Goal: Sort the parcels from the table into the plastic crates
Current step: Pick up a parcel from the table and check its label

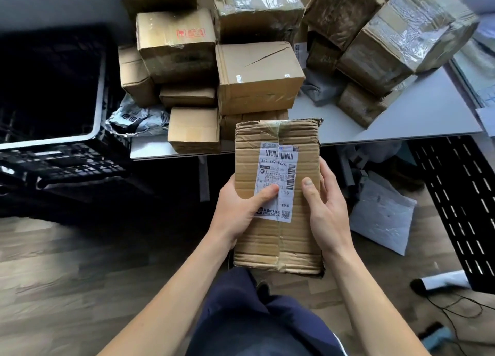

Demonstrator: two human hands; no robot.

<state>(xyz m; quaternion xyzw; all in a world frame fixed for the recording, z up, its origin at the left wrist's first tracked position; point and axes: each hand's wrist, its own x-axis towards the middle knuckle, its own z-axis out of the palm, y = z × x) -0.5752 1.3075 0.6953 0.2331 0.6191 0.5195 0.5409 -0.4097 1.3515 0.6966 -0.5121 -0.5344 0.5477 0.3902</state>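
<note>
A flat, oblong parcel of brown corrugated cardboard (273, 240), bound lengthwise with clear tape, is held in the air in front of a person. It sits just short of the table's near edge, clear of everything on it. Its broad face is turned upward so that the white printed shipping label (278, 162) faces the person. I take it they are reading the label to decide where the parcel belongs.

The left hand (238, 208) grips the parcel's left edge, with the thumb lying across the lower label. The right hand (325, 205) clamps the right edge in the same way, its thumb on top beside the label. Both hands are closed on the parcel, sharing its weight and keeping it level.

Beyond the parcel, a pale grey table (417, 109) carries a loose heap of brown cardboard boxes (257, 74). Some are wrapped in shiny tape, and they lean on one another. Crumpled grey plastic mailing bags (136, 119) are wedged among them. Much sorting looks left to do.

To the person's left, near the table's corner, stands a black latticed plastic crate (67, 162). Its inside is too dark to tell what it holds. To the right, a black slotted panel (460, 208) may be another crate. A pale grey plastic mailer (383, 216) lies on the wooden floor (67, 262) near it.
</note>
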